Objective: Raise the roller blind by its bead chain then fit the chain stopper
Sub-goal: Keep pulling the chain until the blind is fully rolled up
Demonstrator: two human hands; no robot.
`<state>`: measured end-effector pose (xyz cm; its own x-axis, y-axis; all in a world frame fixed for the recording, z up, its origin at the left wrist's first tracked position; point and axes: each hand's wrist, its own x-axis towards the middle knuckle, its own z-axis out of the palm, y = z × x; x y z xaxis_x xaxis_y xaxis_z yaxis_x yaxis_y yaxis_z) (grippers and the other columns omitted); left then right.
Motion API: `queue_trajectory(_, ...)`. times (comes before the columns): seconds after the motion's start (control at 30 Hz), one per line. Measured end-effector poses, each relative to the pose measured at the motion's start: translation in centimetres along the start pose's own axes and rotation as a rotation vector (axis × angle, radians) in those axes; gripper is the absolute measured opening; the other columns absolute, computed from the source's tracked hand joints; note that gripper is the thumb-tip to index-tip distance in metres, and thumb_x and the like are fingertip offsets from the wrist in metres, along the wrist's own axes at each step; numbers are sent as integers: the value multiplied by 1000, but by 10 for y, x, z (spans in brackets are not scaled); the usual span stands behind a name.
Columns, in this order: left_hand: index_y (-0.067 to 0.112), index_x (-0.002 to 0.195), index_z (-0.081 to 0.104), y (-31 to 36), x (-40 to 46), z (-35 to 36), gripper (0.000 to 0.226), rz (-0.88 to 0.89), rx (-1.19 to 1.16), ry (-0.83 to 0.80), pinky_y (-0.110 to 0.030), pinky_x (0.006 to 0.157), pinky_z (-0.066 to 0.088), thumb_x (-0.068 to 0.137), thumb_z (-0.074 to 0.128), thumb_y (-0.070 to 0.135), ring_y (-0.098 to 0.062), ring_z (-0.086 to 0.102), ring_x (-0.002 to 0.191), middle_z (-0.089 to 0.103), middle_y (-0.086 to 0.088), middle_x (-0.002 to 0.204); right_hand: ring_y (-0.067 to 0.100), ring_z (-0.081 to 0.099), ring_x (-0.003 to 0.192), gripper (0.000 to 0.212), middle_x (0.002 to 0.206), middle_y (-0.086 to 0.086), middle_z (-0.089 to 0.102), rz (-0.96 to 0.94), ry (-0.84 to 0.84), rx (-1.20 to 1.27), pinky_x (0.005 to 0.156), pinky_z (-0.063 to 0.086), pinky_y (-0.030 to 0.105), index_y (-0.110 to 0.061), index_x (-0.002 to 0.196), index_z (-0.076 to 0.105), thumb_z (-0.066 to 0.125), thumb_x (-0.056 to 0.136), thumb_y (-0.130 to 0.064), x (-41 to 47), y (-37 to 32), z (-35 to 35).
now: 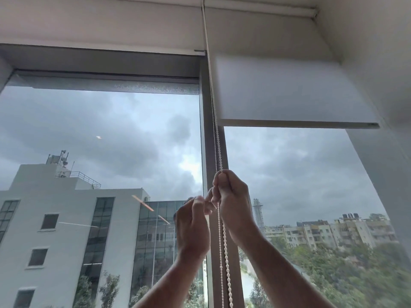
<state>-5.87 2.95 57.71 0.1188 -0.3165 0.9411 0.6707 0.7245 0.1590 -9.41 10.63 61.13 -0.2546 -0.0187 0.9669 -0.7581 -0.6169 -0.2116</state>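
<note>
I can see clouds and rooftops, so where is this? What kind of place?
Probably a room high up in a city building, maybe an office. A big glass window looks out over rooftops, and a white roller blind hangs partly raised.

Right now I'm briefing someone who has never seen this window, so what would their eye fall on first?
Probably the two hands at lower centre: the right hand grips the white bead chain in front of the window post, and the left hand sits curled just beside it. Next comes the white roller blind at upper right, drawn most of the way up, with stormy grey sky filling the glass below it.
</note>
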Motion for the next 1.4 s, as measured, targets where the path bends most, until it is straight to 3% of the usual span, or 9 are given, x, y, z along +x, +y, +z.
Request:
queue_trajectory(0.1,19,61,62,14,26,1,51,-63,94,43,-27,64,45,92,31,46,-4,58,60,65,1,63,14,43,48,41,47,-8,44,-19,15,-19,54,42,38,-28,64,53,42,102,-17,-2,5,2)
queue_trajectory(0.2,18,83,66,38,56,7,44,-198,-21,-108,-39,73,52,98,40,50,-20,65,77,69,-3,79,12,36,45,47,47,-9,39,-29,6,-4,50,33,30,-30,61,51,42,104,-13,-6,5,5)
queue_trajectory(0.33,16,98,61,72,88,18,30,-325,-137,-284,-31,63,52,103,41,38,-18,64,74,67,-5,81,12,36,46,42,50,-7,40,-66,-28,-60,48,33,29,-24,64,48,41,103,-9,-21,10,11)
queue_trajectory(0.43,5,94,64,75,90,25,24,-405,-136,-273,-23,44,40,101,44,18,-11,49,48,54,-4,63,11,38,47,40,51,-4,41,-61,-54,-85,47,35,30,-23,66,46,41,103,-11,-37,20,9)
queue_trajectory(0.5,5,88,68,67,84,25,27,-385,-89,-211,-22,44,30,98,44,7,-8,38,41,46,2,54,9,40,46,42,49,-5,43,-60,-72,-124,49,37,29,-26,66,47,42,104,-11,-41,23,7)
queue_trajectory(0.77,0,92,67,62,69,28,26,-322,-185,-190,-17,41,29,99,42,3,-3,34,38,43,2,52,16,46,47,35,49,-4,46,89,-98,-9,53,42,33,-18,71,52,45,104,-10,-52,37,6)
queue_trajectory(1.0,3,94,66,23,18,14,22,-368,-139,-247,-17,38,36,101,45,6,-5,46,41,57,-2,60,8,50,49,24,51,-4,56,179,-135,-12,54,47,27,-12,81,59,50,96,4,-90,61,-9)
queue_trajectory(1.23,8,105,66,-22,-46,-11,17,-531,-107,-290,-23,57,55,99,49,9,-14,68,66,74,-8,87,8,60,58,21,64,1,66,259,-161,-43,60,50,23,-19,87,69,57,97,-4,-146,85,-28)
queue_trajectory(1.4,10,102,68,-42,-95,-31,13,-626,-109,-314,-28,66,59,96,57,12,-18,72,75,76,-6,87,9,64,64,11,71,2,71,346,-163,-14,64,54,24,-16,91,70,62,94,-9,-187,98,-43)
